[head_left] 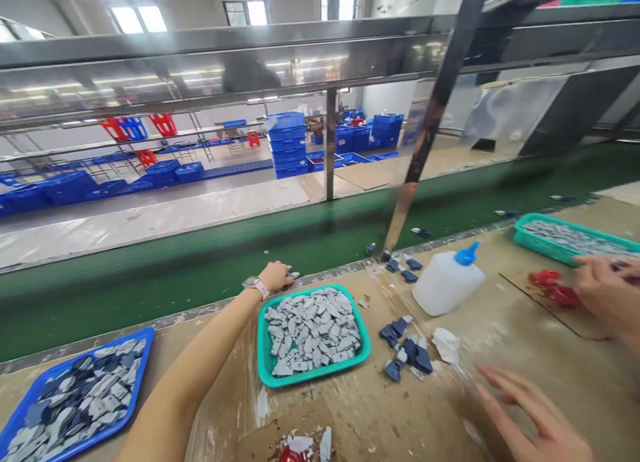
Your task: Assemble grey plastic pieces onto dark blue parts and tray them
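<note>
My left hand (274,277) reaches across the teal tray to the edge of the green conveyor belt (150,285), with a small grey piece (294,274) at its curled fingertips. A smartwatch sits on that wrist. The teal tray (320,374) holds a heap of grey pieces. Beside it on the bench lie dark blue pieces (407,354). Low at the right, my right hand (533,415) hovers blurred over the bench, fingers spread, holding nothing. A white plastic bottle (445,283) with a blue cap stands beyond it.
A blue tray (145,355) of mixed pieces sits at the left. A co-worker's hand (605,295) is beside red pieces (553,289) and another teal tray (530,239). A steel rail (200,43) spans above the belt, and stacked blue crates (287,145) stand beyond.
</note>
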`<state>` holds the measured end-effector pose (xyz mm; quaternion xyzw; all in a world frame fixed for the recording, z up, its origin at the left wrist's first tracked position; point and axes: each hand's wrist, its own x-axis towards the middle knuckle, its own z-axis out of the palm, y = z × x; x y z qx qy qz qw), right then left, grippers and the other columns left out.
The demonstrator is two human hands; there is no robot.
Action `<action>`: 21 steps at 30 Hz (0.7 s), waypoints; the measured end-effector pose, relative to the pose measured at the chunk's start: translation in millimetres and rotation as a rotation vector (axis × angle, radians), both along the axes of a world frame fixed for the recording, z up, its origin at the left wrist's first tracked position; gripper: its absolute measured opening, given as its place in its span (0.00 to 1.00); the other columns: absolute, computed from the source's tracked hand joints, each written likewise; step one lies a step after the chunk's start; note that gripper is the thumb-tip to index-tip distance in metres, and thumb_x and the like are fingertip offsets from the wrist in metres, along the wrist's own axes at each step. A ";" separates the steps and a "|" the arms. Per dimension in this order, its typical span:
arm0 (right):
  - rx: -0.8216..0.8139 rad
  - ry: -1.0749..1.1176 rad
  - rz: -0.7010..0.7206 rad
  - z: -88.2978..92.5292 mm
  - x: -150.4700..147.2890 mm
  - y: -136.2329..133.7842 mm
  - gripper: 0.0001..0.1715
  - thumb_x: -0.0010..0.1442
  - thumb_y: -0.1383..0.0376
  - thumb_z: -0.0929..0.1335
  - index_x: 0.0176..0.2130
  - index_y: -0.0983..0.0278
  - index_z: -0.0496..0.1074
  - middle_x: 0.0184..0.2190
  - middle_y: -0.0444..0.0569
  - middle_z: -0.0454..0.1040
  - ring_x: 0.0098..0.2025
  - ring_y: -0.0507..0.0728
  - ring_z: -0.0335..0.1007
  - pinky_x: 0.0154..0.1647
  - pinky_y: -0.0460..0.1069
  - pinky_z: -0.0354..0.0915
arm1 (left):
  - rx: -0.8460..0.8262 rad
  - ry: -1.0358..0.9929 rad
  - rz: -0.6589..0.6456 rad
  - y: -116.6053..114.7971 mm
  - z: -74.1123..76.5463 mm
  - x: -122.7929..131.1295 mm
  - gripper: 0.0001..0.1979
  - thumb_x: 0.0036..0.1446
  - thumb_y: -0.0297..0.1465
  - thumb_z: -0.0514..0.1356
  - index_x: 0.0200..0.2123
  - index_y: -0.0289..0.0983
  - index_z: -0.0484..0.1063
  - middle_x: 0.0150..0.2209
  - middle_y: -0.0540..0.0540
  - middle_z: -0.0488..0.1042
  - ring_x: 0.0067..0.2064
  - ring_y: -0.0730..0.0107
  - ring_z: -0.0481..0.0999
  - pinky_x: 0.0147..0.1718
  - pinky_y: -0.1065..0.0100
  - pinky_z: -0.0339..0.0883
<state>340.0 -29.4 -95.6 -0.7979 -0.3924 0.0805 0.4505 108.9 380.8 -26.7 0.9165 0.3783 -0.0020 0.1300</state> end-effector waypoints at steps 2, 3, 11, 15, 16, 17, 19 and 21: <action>-0.028 -0.005 -0.154 16.3 8.3 16.9 0.31 0.54 0.48 0.65 0.56 0.45 0.62 0.52 0.54 0.66 0.50 0.71 0.67 0.44 0.66 0.69 | -0.007 -0.022 -0.013 -5.8 13.0 10.0 0.14 0.61 0.36 0.57 0.44 0.31 0.70 0.43 0.44 0.71 0.41 0.63 0.74 0.40 0.61 0.71; 0.024 -0.003 -0.212 22.1 16.1 27.0 0.39 0.53 0.46 0.67 0.60 0.52 0.58 0.55 0.57 0.64 0.53 0.71 0.65 0.50 0.66 0.66 | -0.004 -0.042 -0.024 -9.9 21.2 12.9 0.15 0.61 0.37 0.57 0.45 0.31 0.70 0.43 0.45 0.71 0.41 0.62 0.74 0.39 0.61 0.71; 0.264 0.093 -0.219 41.2 65.0 124.3 0.69 0.44 0.47 0.73 0.66 0.71 0.33 0.63 0.68 0.50 0.64 0.67 0.51 0.61 0.61 0.55 | 0.040 -0.191 -0.238 -101.0 58.4 69.6 0.09 0.58 0.34 0.60 0.37 0.33 0.72 0.41 0.44 0.72 0.41 0.65 0.72 0.42 0.62 0.67; 0.260 0.151 -0.284 40.8 66.1 151.1 0.64 0.43 0.48 0.73 0.65 0.68 0.39 0.60 0.68 0.56 0.59 0.70 0.59 0.56 0.62 0.61 | -0.014 -0.172 -0.425 -167.4 35.7 102.0 0.08 0.50 0.32 0.66 0.32 0.35 0.74 0.38 0.44 0.74 0.40 0.63 0.72 0.40 0.67 0.65; 0.260 0.152 -0.291 40.5 65.2 153.1 0.60 0.43 0.48 0.73 0.63 0.67 0.45 0.59 0.68 0.59 0.57 0.71 0.61 0.54 0.63 0.62 | -0.023 -0.167 -0.446 -178.9 31.6 104.7 0.09 0.49 0.33 0.67 0.33 0.35 0.74 0.37 0.44 0.74 0.41 0.61 0.72 0.40 0.67 0.65; 0.265 0.153 -0.294 40.8 63.9 152.9 0.55 0.43 0.48 0.72 0.61 0.66 0.50 0.56 0.68 0.62 0.56 0.71 0.63 0.52 0.63 0.63 | -0.025 -0.171 -0.450 -187.9 30.1 104.3 0.11 0.50 0.34 0.67 0.35 0.35 0.74 0.38 0.43 0.74 0.43 0.59 0.72 0.41 0.65 0.64; 0.279 0.150 -0.297 45.0 59.1 146.1 0.48 0.44 0.48 0.72 0.57 0.64 0.54 0.53 0.66 0.66 0.53 0.70 0.66 0.50 0.62 0.65 | -0.016 -0.208 -0.420 -199.2 36.2 92.8 0.13 0.54 0.37 0.63 0.40 0.35 0.73 0.41 0.41 0.73 0.46 0.57 0.70 0.44 0.63 0.63; 0.328 0.122 -0.286 55.9 50.6 130.0 0.49 0.45 0.48 0.72 0.57 0.64 0.53 0.54 0.65 0.65 0.53 0.68 0.65 0.50 0.60 0.65 | -0.003 -0.258 -0.365 -206.6 52.4 66.4 0.14 0.60 0.38 0.57 0.44 0.35 0.71 0.43 0.41 0.73 0.46 0.58 0.70 0.46 0.61 0.62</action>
